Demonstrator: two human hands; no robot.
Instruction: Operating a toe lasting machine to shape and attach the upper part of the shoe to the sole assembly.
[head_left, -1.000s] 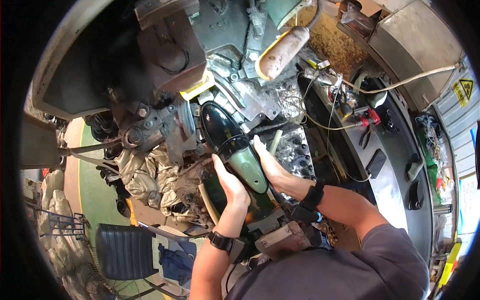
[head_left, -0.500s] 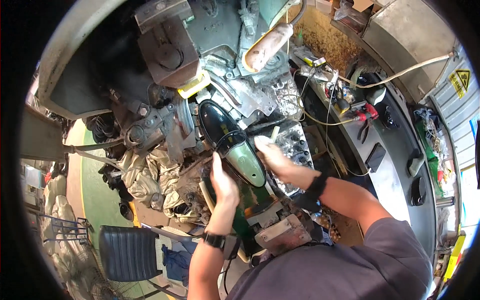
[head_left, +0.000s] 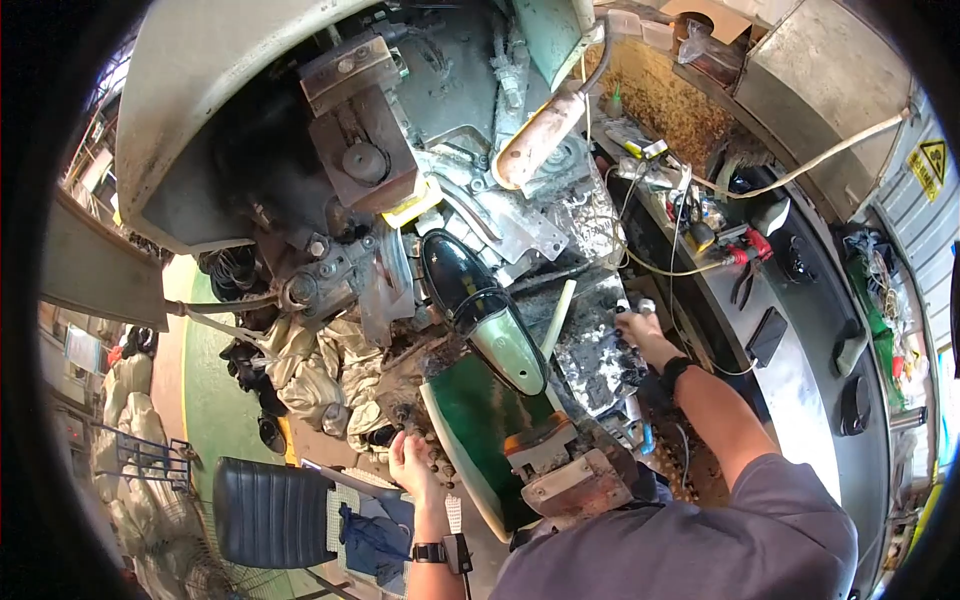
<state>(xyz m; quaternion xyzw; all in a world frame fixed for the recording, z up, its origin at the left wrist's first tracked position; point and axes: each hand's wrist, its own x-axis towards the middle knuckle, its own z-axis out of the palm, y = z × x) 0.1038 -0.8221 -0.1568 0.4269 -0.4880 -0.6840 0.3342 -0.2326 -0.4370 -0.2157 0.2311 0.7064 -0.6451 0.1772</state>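
Note:
A glossy black shoe upper (head_left: 457,272) sits on a light green shoe last (head_left: 508,348), mounted in the machine with the toe pointing away from me. Neither hand touches it. My left hand (head_left: 412,468) is low at the left of the machine, its fingers bent in beside several small dark knobs (head_left: 433,455); what they hold, if anything, is hidden. Over to the right, my right hand (head_left: 645,335) has its fingers curled at the edge of a worn metal control panel (head_left: 590,375), next to pale knob-like ends. Exactly what it grips is too small to make out.
A pale stick-like lever (head_left: 558,318) rises beside the last. Above hangs a lamp (head_left: 540,140). The metal bench at right carries red-handled pliers (head_left: 750,250) and a phone (head_left: 767,335). A black chair (head_left: 275,512) and pale cloth sacks (head_left: 310,375) are at left.
Both hands have left the sides of the shoe. The left has moved down to the small knobs, the right outward to the control panel. The shoe remains in the machine.

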